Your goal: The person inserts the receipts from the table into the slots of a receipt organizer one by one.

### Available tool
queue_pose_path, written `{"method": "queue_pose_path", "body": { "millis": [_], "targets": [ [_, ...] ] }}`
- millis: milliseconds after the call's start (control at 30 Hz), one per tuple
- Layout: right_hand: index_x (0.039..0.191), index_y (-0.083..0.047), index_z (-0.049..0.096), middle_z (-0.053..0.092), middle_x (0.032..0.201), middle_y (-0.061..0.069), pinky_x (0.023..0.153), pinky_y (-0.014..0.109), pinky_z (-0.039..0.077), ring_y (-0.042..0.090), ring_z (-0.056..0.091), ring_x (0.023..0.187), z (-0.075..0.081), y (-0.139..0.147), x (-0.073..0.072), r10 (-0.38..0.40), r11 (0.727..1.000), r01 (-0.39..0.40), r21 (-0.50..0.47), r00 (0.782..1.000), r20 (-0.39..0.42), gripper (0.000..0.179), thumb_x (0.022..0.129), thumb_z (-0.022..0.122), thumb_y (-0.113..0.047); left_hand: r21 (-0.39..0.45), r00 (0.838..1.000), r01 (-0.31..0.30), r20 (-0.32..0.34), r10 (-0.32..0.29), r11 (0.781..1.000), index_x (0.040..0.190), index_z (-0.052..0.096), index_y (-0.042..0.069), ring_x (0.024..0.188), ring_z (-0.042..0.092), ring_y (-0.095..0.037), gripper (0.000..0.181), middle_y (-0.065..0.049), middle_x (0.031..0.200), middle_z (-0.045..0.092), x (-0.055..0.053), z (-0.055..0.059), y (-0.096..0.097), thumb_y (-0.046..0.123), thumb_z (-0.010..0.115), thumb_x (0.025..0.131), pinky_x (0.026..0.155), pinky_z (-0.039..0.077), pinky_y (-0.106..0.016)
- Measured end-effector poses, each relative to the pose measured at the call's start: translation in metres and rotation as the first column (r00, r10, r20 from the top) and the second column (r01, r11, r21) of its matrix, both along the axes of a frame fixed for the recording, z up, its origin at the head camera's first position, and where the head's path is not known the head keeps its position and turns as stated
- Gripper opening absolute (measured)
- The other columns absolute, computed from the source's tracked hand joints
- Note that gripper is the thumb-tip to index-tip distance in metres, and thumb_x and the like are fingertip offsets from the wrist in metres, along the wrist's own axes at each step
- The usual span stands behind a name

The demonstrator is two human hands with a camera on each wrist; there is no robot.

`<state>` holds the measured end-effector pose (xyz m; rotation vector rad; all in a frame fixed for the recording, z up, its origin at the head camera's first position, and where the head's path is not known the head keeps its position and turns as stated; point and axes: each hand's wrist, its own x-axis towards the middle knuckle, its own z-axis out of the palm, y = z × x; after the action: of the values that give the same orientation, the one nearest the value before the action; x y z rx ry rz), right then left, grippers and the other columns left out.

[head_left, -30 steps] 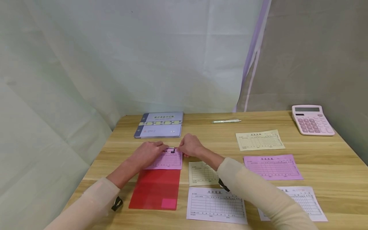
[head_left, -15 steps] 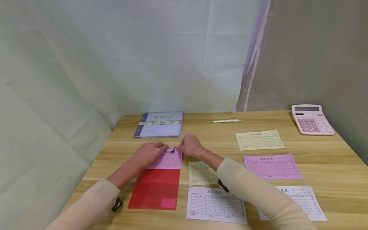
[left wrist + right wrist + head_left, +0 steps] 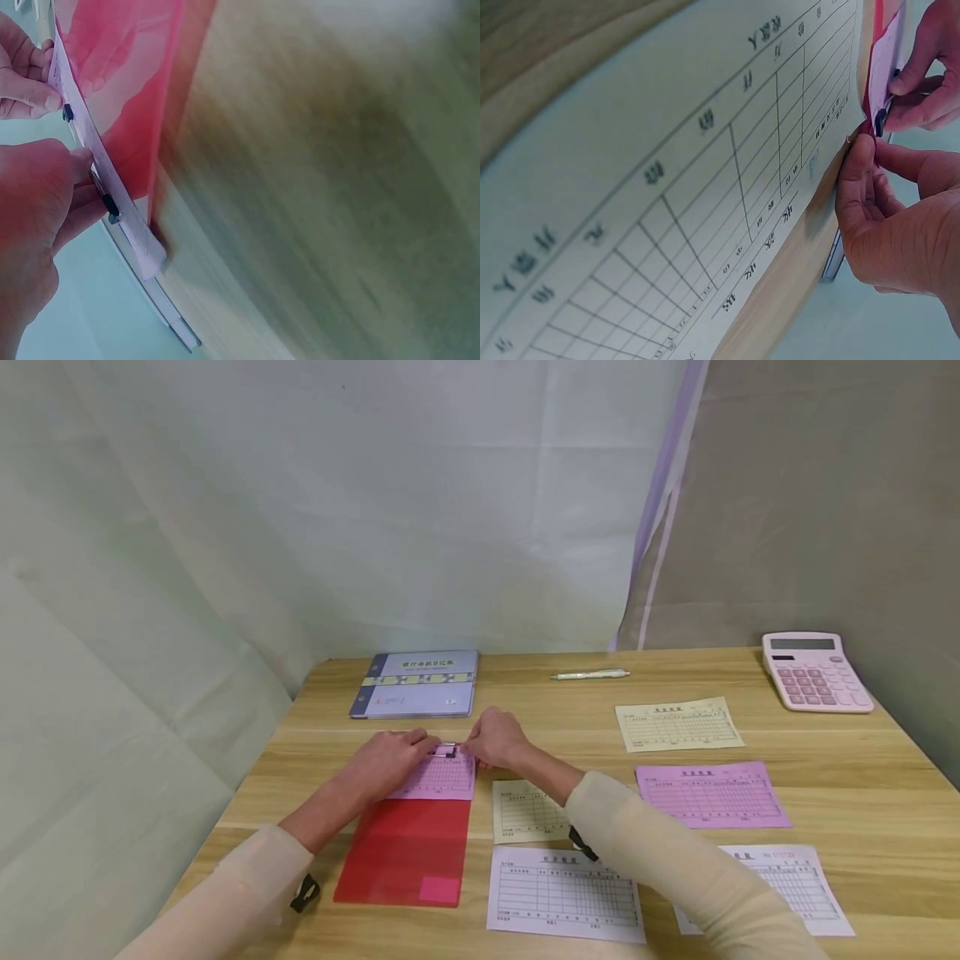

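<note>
A red translucent plastic clipboard [image 3: 408,843] lies at the left of the table, a pink form [image 3: 435,779] along its far end. My left hand [image 3: 386,762] pinches that end at the metal clip [image 3: 444,750]; the left wrist view shows its thumb against the clip between the black end pieces [image 3: 111,206]. At the far right corner, thumb and fingertips of my right hand [image 3: 497,739] pinch the edge, and in the right wrist view red plastic shows between them [image 3: 900,202]. The fingers partly hide the clip and the form's top edge.
Behind the hands lies a blue-grey ledger [image 3: 416,685]. Cream [image 3: 528,814] and white [image 3: 564,893] forms sit right of the clipboard, partly under the right forearm. Farther right are cream [image 3: 678,725], purple [image 3: 712,796] and white [image 3: 798,893] forms, a pen [image 3: 590,675] and a pink calculator [image 3: 813,672].
Both hands hold nearly the same place at the clip end, with only tiny shifts. The forms and other items stay where they were.
</note>
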<state>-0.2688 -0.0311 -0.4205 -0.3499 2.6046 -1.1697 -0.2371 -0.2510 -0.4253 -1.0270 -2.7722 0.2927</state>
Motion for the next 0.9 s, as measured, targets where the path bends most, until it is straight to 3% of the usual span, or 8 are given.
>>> {"method": "queue_pose_path", "body": {
  "millis": [467, 733, 900],
  "targets": [
    [0.085, -0.002, 0.082, 0.071, 0.063, 0.007, 0.045, 0.021, 0.049, 0.015, 0.064, 0.05, 0.0, 0.001, 0.0, 0.007, 1.0, -0.007, -0.009, 1.0, 0.002, 0.016, 0.096, 0.08, -0.012, 0.01, 1.0, -0.021, 0.001, 0.021, 1.0, 0.139, 0.07, 0.013, 0.102, 0.074, -0.025, 0.049, -0.01, 0.124, 0.072, 0.001, -0.002, 0.0, 0.012, 0.085, 0.092, 0.09, 0.062, -0.039],
    [0.084, 0.0, 0.079, 0.072, 0.067, 0.009, 0.053, 0.025, 0.057, 0.018, 0.067, 0.054, 0.009, 0.006, -0.001, 0.053, 0.999, -0.052, -0.009, 0.997, 0.052, 0.018, 0.098, 0.079, -0.011, 0.133, 0.992, -0.111, 0.072, 0.103, 0.985, 0.138, 0.072, 0.015, 0.109, 0.074, -0.029, 0.049, -0.01, 0.126, 0.074, 0.002, 0.003, 0.0, 0.011, 0.085, 0.091, 0.092, 0.062, -0.043],
    [0.08, -0.001, 0.079, 0.072, 0.066, 0.009, 0.057, 0.021, 0.051, 0.014, 0.061, 0.052, 0.014, 0.012, 0.0, 0.084, 0.994, -0.085, 0.073, 0.996, 0.021, 0.022, 0.098, 0.078, -0.013, 0.214, 0.982, -0.153, 0.144, 0.124, 0.965, 0.135, 0.075, 0.016, 0.108, 0.073, -0.026, 0.04, -0.006, 0.121, 0.076, -0.001, 0.003, -0.002, 0.011, 0.081, 0.095, 0.095, 0.061, -0.042]
  ]
}}
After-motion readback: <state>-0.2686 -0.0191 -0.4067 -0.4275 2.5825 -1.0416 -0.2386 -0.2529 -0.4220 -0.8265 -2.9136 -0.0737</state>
